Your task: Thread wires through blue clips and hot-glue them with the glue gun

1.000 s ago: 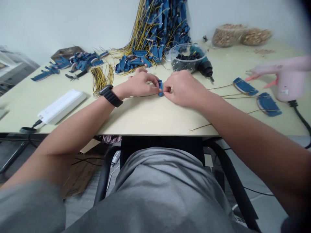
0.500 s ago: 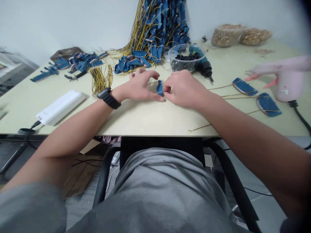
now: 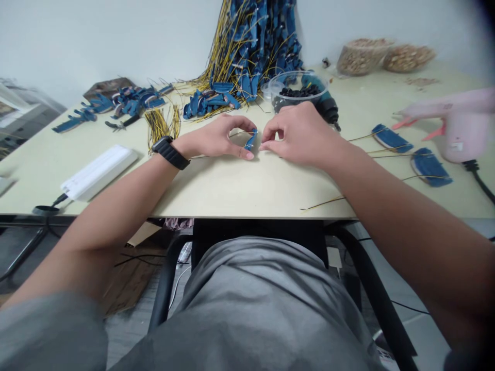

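My left hand (image 3: 216, 136), with a black watch (image 3: 170, 153) on its wrist, grips a small blue curved piece (image 3: 252, 139) between thumb and index finger. Thin yellow and black wires run from the piece under the palm. Just to the right, my right hand (image 3: 299, 135) is closed in a pinch, its fingertips a little apart from the piece. Whatever lies between those fingertips is too small to make out. Two similar blue pieces with wires, an upper one (image 3: 391, 138) and a lower one (image 3: 431, 167), lie on the table beyond my right forearm.
A pink glue gun (image 3: 448, 118) lies at the right. Behind my hands are a clear tub (image 3: 296, 93) of black parts, a drill (image 3: 328, 109) and a large heap (image 3: 259, 46) of wired blue pieces. Pliers (image 3: 122, 123), a wire bundle (image 3: 157, 124) and a white box (image 3: 98, 172) lie left.
My right hand has drawn slightly away from the blue piece. The piece has tilted and now sits between my left thumb and index finger, which have closed on it.
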`<action>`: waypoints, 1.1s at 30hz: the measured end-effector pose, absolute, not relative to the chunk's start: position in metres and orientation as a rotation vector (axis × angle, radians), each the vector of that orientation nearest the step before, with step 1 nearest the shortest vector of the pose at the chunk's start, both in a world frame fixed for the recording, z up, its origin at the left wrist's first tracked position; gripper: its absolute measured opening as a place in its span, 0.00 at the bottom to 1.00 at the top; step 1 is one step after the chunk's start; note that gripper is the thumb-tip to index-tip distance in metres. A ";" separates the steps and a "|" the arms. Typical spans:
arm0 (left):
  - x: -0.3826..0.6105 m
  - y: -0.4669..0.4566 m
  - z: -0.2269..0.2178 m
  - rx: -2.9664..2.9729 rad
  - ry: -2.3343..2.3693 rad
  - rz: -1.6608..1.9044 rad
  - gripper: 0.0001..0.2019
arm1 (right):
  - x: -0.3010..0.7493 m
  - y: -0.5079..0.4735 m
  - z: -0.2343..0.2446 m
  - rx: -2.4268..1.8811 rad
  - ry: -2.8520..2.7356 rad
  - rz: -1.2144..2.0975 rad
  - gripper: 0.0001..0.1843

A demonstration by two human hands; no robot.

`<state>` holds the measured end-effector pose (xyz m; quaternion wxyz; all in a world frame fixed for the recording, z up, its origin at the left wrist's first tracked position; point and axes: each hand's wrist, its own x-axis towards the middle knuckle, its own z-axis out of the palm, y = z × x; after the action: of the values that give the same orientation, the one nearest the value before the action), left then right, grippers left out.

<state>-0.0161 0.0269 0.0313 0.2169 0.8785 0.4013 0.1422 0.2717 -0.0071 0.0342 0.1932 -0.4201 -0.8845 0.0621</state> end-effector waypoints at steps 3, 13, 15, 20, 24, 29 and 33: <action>-0.017 0.026 0.031 2.429 1.113 0.395 0.47 | 0.271 -0.006 0.033 -1.189 -2.475 0.190 0.12; -0.017 0.025 0.033 2.439 1.051 0.366 0.46 | 0.265 -0.014 0.039 -1.191 -2.475 0.193 0.06; -0.016 0.025 0.033 2.441 1.041 0.369 0.46 | 0.263 -0.017 0.041 -1.199 -2.476 0.191 0.05; -0.014 0.024 0.032 2.442 0.994 0.371 0.43 | 0.258 -0.020 0.043 -1.217 -2.510 0.173 0.07; -0.012 0.023 0.031 2.445 1.007 0.385 0.45 | 0.257 -0.021 0.043 -1.230 -2.511 0.176 0.09; -0.010 0.021 0.033 2.449 1.010 0.379 0.44 | 0.258 -0.021 0.041 -1.200 -2.511 0.185 0.10; -0.009 0.018 0.034 2.447 1.028 0.389 0.44 | 0.256 -0.021 0.041 -1.198 -2.530 0.180 0.10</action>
<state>-0.0087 0.0177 0.0340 0.2276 0.8883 0.3730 0.1410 0.2558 -0.0215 0.0412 0.1677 -0.4210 -0.8892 0.0631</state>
